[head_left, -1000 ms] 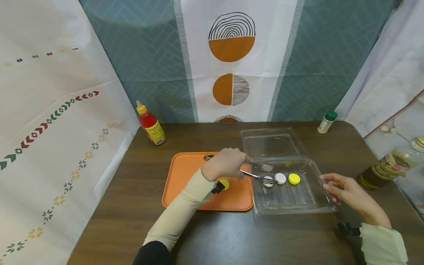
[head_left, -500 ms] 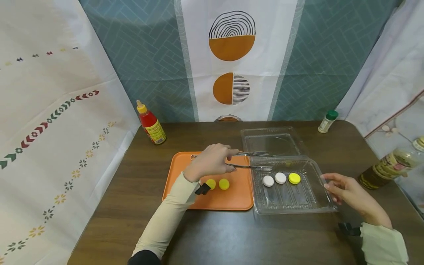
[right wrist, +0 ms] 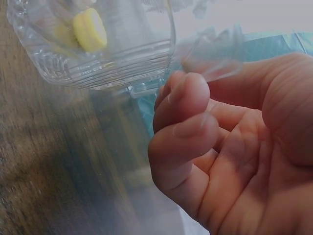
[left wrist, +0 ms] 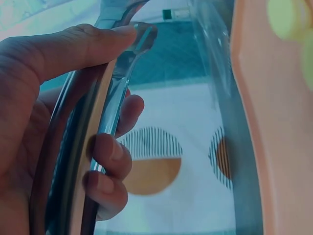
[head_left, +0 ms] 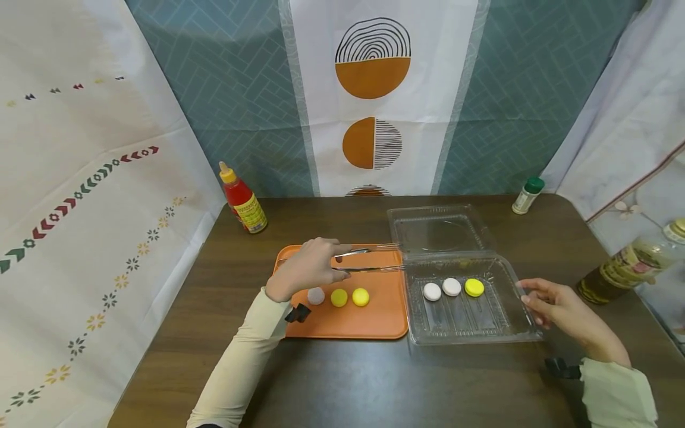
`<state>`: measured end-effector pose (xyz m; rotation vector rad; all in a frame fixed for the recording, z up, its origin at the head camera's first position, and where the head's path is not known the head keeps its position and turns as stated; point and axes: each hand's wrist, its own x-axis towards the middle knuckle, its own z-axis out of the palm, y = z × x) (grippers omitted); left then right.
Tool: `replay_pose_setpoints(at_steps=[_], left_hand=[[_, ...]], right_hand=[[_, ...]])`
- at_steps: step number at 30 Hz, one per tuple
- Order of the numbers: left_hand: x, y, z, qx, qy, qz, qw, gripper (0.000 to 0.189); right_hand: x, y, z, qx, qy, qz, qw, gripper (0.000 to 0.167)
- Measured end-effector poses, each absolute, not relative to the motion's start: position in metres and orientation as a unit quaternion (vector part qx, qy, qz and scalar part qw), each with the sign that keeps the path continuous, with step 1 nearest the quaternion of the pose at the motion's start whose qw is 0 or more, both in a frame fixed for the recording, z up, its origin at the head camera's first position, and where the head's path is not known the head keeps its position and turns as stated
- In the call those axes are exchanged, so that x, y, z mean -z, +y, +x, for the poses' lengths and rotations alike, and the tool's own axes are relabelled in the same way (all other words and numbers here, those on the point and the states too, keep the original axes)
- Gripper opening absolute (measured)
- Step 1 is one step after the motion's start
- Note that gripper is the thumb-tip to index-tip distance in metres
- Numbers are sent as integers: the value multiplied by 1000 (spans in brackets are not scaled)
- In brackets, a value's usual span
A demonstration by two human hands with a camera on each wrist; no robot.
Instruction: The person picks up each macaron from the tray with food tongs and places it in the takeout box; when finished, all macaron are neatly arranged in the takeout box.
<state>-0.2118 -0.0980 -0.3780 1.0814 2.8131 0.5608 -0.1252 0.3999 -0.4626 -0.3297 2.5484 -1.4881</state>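
Note:
My left hand (head_left: 307, 268) grips metal tongs (head_left: 352, 252) with forked ends, thumb on one arm and curled fingers round the other in the left wrist view. The tongs stand spread over the orange tray (head_left: 393, 324), nothing between their tips. On the tray lie a white disc (head_left: 316, 296) and two yellow discs (head_left: 339, 298), macaron-like; the hand may hide more. My right hand (head_left: 556, 309) pinches the right rim of a clear plastic container (head_left: 455, 334). Inside it, two white discs (head_left: 452, 287) and a yellow disc (right wrist: 90, 30) sit in a row.
The container's hinged clear lid (head_left: 441, 233) lies folded back. A red sauce bottle (head_left: 245, 201) stands at the back left, a green-capped shaker (head_left: 527, 196) at the back right. An oil bottle (head_left: 626, 266) stands right of my right hand.
My left hand has moved left with the tongs, from the container to above the tray, leaving a white disc in the container. The tongs have spread. My right hand stays on the rim.

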Motion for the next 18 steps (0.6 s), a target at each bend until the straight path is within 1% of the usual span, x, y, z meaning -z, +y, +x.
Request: replay_pose_setpoints(at_steps=[3,5,8,12,16,18], left_hand=[[382,-113,-209,-197,918,342,38,48],[385,-123,-207,-203,920,333,36,47],[387,-135,-204,-212,924,317,32,49],[390,-150,-200,-213,929,301,27,49],[395,-167,-193,-212,930,299,21,48],[398,-175,-189,-216,930,298,17,48]], right_hand=[[464,400,-126,500,854,-118,80,33],[465,400,-125,504,852,-123,72,29],[466,402,-126,512,846,-135,61,24],[466,404,-126,517,843,-136,64,29],[468,404,-126,521,841,-132,68,41],[469,403,-126,521,841,-131,67,35]])
